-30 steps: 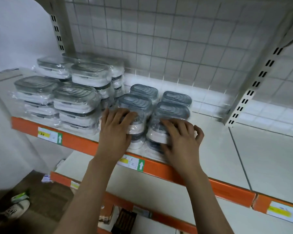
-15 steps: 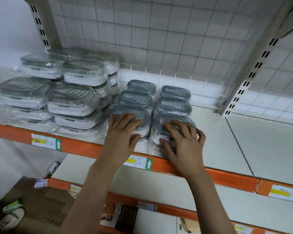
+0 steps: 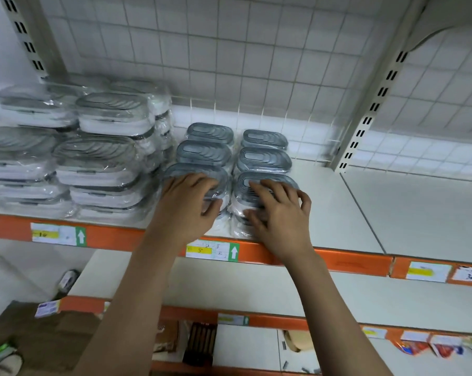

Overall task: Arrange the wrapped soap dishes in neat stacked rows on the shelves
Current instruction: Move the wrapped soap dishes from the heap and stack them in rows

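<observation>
Two columns of small grey-lidded wrapped soap dishes (image 3: 204, 151) run front to back on the white shelf (image 3: 365, 213), three dishes deep. My left hand (image 3: 187, 206) rests on the front stack of the left column (image 3: 175, 171), fingers over its lid and thumb by its front face. On the front stack of the right column (image 3: 244, 183) lies my right hand (image 3: 279, 214), its arched fingertips touching the lid. The lower dishes of both front stacks are hidden by my hands. Taller stacks of larger wrapped soap dishes (image 3: 95, 158) fill the shelf's left part.
A wire grid (image 3: 229, 50) backs the shelf and a slotted upright (image 3: 376, 99) stands at the right. The shelf's orange front edge (image 3: 121, 236) carries a price label (image 3: 213, 251). Bare shelf surface lies right of the columns. A lower shelf (image 3: 229, 286) is beneath.
Both hands lowered the two front stacks onto the shelf in front of the columns and now lie on top of them. The view has shifted a little to the right.
</observation>
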Demonstrator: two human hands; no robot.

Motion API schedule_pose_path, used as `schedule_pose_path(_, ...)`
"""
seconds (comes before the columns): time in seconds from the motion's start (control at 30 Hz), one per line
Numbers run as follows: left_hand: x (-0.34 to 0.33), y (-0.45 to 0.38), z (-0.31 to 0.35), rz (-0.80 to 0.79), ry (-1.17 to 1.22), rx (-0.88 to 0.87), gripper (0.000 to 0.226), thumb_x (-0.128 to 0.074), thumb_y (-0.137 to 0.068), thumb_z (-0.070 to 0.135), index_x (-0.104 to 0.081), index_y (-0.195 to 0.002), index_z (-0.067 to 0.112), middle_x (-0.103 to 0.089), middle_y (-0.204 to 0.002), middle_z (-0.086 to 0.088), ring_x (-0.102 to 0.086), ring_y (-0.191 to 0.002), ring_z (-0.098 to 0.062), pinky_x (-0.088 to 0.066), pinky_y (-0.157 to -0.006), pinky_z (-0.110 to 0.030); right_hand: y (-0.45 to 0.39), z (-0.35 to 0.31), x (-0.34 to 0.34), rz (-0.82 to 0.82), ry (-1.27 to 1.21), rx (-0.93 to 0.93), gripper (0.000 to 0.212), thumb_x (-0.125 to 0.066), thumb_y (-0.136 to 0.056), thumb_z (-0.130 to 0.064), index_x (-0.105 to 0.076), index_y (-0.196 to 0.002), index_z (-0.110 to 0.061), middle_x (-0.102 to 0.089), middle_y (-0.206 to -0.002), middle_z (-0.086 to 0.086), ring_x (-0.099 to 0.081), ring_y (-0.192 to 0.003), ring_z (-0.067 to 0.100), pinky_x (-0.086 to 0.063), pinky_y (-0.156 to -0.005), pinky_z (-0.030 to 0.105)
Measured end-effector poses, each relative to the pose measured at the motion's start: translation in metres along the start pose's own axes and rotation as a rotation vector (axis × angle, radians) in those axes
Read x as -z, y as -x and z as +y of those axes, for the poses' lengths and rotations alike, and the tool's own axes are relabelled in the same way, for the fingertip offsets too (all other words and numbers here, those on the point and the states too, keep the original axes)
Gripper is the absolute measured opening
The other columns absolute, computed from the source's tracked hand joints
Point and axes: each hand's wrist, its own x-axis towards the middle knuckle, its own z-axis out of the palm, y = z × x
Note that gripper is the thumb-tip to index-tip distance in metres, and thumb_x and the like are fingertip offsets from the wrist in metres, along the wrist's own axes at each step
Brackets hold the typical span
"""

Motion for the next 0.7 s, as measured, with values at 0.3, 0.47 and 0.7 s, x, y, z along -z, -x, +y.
schedule_pose_path(0.3, 0.005, -0.011, 0.069, 0.01, 0.004, 0.018, 0.04, -0.056, -0.085, 0.034, -0.062, -0.116, 0.01, -0.062, -0.114, -0.009, -0.056, -0.107, -0.034, -0.041, -0.093, -0.045, 0.012, 0.034, 0.038, -0.002, -0.145, 0.043, 0.06, -0.039, -0.084, -0.048, -0.053, -0.133, -0.016, -0.054, -0.135, 0.003, -0.046, -0.125, 0.028, -0.034, -0.103, 0.043)
schedule_pose_path(0.47, -0.025, -0.01, 0.136, 0.013, 0.002, -0.017, 0.032, -0.061, -0.083, 0.026, -0.064, -0.11, 0.008, -0.062, -0.109, -0.01, -0.057, -0.105, -0.034, -0.046, -0.09, -0.046, 0.024, 0.095, 0.056, 0.009, -0.186, 0.062, 0.057, -0.043, -0.083, -0.043, -0.055, -0.13, -0.012, -0.058, -0.13, 0.008, -0.053, -0.119, 0.032, -0.042, -0.1, 0.046)
schedule_pose_path(0.7, -0.095, -0.002, 0.267, -0.061, 0.028, 0.128, 0.036, -0.059, -0.089, 0.026, -0.06, -0.122, 0.012, -0.058, -0.122, -0.008, -0.05, -0.117, -0.03, -0.039, -0.097, -0.041, 0.062, 0.228, 0.092, -0.035, -0.195, 0.084, 0.05, -0.055, -0.079, -0.032, -0.06, -0.123, -0.007, -0.063, -0.12, 0.012, -0.058, -0.111, 0.035, -0.047, -0.094, 0.047)
